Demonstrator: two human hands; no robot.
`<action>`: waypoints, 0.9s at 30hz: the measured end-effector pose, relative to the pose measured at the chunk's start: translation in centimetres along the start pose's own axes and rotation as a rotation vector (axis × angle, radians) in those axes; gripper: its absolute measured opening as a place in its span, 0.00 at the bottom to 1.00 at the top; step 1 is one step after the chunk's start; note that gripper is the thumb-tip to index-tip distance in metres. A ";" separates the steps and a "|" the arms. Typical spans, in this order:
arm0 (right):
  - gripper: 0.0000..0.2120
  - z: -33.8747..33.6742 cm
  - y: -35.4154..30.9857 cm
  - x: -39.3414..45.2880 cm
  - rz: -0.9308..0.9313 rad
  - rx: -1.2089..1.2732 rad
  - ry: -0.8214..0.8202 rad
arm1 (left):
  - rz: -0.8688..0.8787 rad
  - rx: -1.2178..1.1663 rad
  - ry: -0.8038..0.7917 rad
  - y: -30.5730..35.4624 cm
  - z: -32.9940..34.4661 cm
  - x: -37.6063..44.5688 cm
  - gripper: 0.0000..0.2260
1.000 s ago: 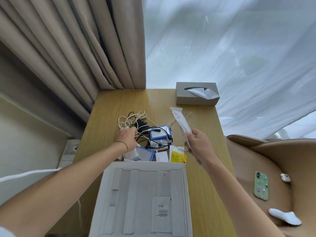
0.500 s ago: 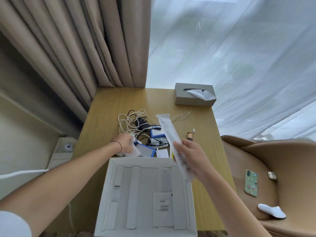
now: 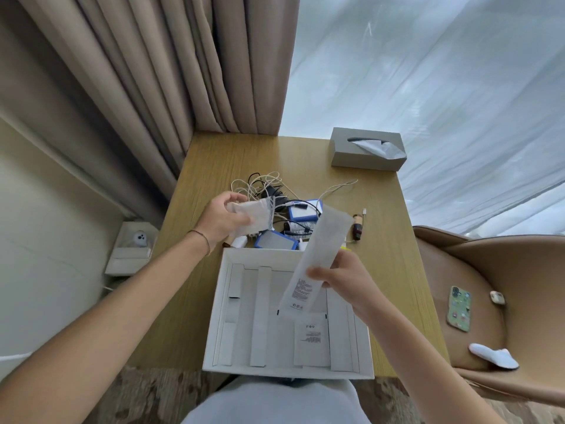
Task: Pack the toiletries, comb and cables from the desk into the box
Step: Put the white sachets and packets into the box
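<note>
Grey tissue box (image 3: 368,149) beyond the right hand, phone (image 3: 459,308) and white sock (image 3: 494,355) on the tan chair (image 3: 519,270) to its right, beige curtain (image 3: 171,71) beyond the left hand

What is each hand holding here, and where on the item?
Left hand grips a small white pouch at its left end; right hand pinches a long white sachet near its lower middle.

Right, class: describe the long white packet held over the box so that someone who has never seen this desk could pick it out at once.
Start at the open white box at the near edge of the wooden desk. Above its right half, the right hand pinches a long white packet tilted toward the cables. It is narrow, with small print at its lower end, unlike the short cloth pouch in the left hand.
</note>
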State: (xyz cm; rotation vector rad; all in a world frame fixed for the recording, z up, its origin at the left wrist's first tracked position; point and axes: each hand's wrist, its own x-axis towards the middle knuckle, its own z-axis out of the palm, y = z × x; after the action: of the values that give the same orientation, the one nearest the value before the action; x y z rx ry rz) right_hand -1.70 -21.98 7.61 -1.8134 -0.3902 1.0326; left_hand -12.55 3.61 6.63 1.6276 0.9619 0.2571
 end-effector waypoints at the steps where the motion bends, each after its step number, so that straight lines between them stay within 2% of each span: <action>1: 0.08 0.5 0.4 0.0 0.006 -0.045 0.014 | -0.020 -0.091 -0.021 0.2 -0.1 -0.9 0.22; 4: 0.08 1.8 1.8 0.2 0.027 -0.172 0.013 | -0.118 -0.319 -0.065 0.4 -0.5 -3.8 0.26; 8: 0.07 3.5 4.0 0.6 0.060 -0.311 -0.048 | -0.209 -0.587 -0.073 -0.7 -0.4 -6.8 0.18; 12: 0.07 4.8 6.2 1.5 0.172 -0.372 -0.167 | -0.245 -0.795 -0.022 -1.8 0.4 -9.4 0.15; 17: 0.09 5.6 8.7 2.9 0.300 -0.450 -0.188 | -0.330 -0.794 0.019 -3.2 0.3 -11.1 0.17; 22: 0.08 6.5 10.0 4.5 0.393 -0.499 -0.169 | -0.316 -0.646 0.023 -4.4 0.0 -12.2 0.08; 27: 0.07 7.4 10.7 5.5 0.369 -0.543 -0.134 | -0.337 -0.570 0.017 -4.8 0.1 -13.1 0.16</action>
State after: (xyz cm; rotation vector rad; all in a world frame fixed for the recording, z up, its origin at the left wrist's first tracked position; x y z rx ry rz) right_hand -6.12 -19.08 -5.49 -2.3681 -0.4582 1.4051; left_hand -23.01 -5.68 6.52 0.9318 1.0425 0.2815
